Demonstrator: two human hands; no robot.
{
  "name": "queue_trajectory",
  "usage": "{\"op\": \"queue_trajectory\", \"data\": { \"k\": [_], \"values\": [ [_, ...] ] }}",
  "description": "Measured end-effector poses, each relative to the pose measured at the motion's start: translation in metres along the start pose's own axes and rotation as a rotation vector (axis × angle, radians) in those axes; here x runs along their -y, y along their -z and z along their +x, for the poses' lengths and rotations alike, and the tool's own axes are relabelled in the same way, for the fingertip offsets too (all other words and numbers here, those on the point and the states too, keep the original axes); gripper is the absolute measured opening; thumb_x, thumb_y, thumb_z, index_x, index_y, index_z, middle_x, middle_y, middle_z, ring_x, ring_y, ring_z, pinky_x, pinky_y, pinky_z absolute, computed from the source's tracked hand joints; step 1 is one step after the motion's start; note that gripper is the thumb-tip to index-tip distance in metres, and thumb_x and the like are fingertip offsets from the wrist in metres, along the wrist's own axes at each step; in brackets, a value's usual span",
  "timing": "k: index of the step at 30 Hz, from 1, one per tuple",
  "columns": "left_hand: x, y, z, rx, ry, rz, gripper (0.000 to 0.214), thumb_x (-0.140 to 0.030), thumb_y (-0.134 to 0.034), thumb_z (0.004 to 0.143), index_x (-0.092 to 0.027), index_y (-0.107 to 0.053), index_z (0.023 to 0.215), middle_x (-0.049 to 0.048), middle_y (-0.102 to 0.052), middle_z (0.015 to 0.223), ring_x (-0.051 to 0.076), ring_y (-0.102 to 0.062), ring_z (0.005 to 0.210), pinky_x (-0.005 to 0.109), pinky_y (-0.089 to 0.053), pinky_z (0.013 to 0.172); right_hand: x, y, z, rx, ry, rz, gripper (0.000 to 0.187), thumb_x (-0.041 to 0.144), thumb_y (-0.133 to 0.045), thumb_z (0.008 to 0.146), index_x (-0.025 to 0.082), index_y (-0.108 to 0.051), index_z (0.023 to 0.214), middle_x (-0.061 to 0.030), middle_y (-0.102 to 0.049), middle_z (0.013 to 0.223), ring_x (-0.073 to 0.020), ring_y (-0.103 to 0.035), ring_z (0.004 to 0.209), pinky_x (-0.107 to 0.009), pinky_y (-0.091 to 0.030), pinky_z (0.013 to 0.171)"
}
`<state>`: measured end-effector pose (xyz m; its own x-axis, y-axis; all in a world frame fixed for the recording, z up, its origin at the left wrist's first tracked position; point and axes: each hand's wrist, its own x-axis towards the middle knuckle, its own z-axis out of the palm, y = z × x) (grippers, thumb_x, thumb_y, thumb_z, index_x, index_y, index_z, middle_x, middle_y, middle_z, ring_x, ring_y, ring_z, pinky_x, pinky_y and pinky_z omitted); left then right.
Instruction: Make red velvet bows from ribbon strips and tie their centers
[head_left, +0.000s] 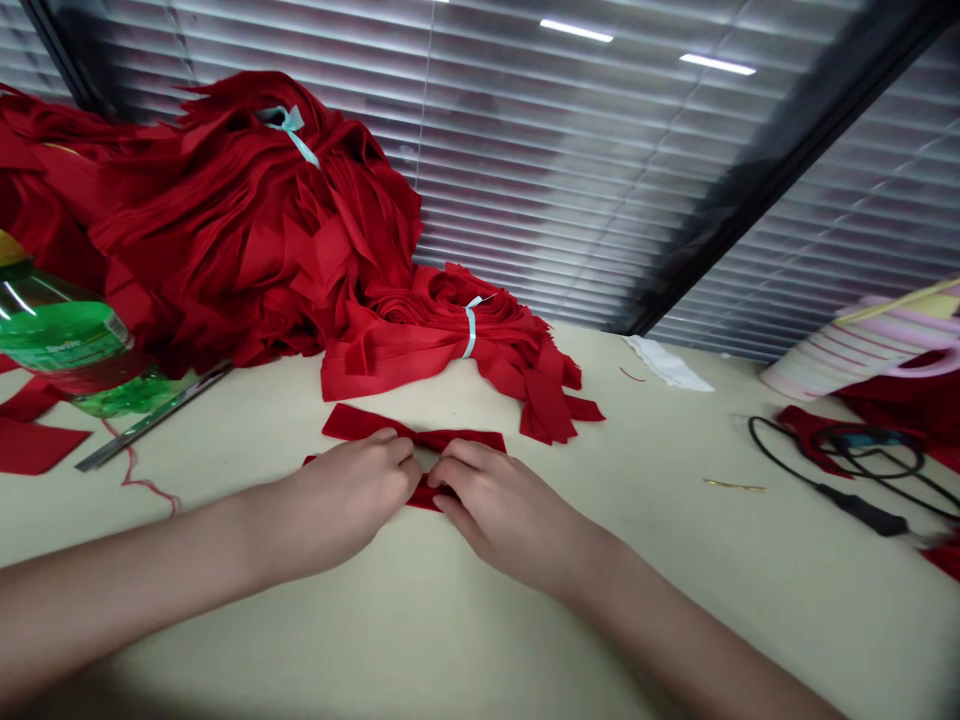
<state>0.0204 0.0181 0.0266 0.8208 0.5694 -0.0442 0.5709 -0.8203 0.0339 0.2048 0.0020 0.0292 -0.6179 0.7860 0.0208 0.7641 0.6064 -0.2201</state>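
Note:
Both my hands meet over the middle of the pale table at a red fabric strip (424, 494). My left hand (367, 490) has its fingers curled and closed at the strip's left part; its fingertips are hidden. Opposite it, my right hand (487, 495) pinches the strip between thumb and fingers. Just beyond the knuckles lies another red fabric piece (360, 424), narrowed at its middle like a bow; whether it joins the strip in my hands I cannot tell. Behind it rests a bundle of red strips (420, 340) tied with a light blue ribbon (471, 328).
A large heap of tied red fabric (225, 220) fills the back left. Beside it stand a green bottle (60, 325) and a metal ruler (157, 415). At right are a striped cup (840, 350), a black cable (862, 508) and a gold twist tie (735, 486). Window blinds (525, 180) rise behind.

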Motion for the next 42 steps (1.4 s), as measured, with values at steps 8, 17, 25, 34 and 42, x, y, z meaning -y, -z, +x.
{"op": "queue_trajectory", "data": {
  "k": [8,17,25,34,42],
  "values": [
    [-0.001,0.006,0.000,0.029,0.018,0.004,0.026,0.008,-0.047,0.070,-0.013,-0.058,0.080,0.0057,-0.059,0.082,0.019,-0.054,0.072,0.028,-0.041,0.062,-0.007,0.004,-0.002,0.069,0.033,-0.119,0.015,0.010,-0.048,0.085,0.015,-0.060,0.077,-0.0057,-0.059,0.082,-0.0190,-0.056,0.078,-0.034,-0.045,0.071],
    [-0.001,0.005,-0.001,0.048,0.017,0.049,0.028,0.008,-0.044,0.069,-0.013,-0.058,0.081,0.0065,-0.058,0.082,0.020,-0.053,0.073,0.030,-0.041,0.062,-0.010,0.007,-0.001,0.062,0.107,-0.156,0.016,0.007,-0.047,0.085,0.015,-0.059,0.078,-0.0052,-0.060,0.077,-0.0189,-0.056,0.073,-0.033,-0.043,0.069],
    [-0.001,0.006,-0.002,0.037,0.023,0.024,0.024,0.004,-0.041,0.078,-0.014,-0.056,0.081,0.0061,-0.054,0.082,0.021,-0.052,0.078,0.030,-0.042,0.064,-0.031,0.022,-0.012,0.129,-0.031,0.090,0.014,0.009,-0.057,0.079,0.019,-0.065,0.084,-0.0021,-0.065,0.087,-0.0159,-0.059,0.079,-0.026,-0.043,0.065],
    [0.001,0.004,-0.003,-0.018,0.042,-0.083,0.022,-0.003,-0.038,0.085,-0.014,-0.056,0.081,0.0064,-0.055,0.083,0.018,-0.053,0.076,0.028,-0.042,0.064,-0.038,0.027,-0.014,0.118,-0.052,0.079,0.017,0.006,-0.058,0.074,0.020,-0.064,0.067,0.0000,-0.063,0.070,-0.0144,-0.059,0.067,-0.024,-0.039,0.056],
    [0.001,0.006,-0.003,0.002,0.049,-0.095,0.022,0.001,-0.039,0.081,-0.014,-0.056,0.081,0.0070,-0.055,0.084,0.021,-0.054,0.078,0.030,-0.044,0.065,-0.051,0.033,-0.023,0.129,-0.117,0.042,0.024,0.010,-0.058,0.073,0.019,-0.056,0.051,0.0010,-0.054,0.054,-0.0114,-0.051,0.050,-0.024,-0.031,0.047]
  ]
}}
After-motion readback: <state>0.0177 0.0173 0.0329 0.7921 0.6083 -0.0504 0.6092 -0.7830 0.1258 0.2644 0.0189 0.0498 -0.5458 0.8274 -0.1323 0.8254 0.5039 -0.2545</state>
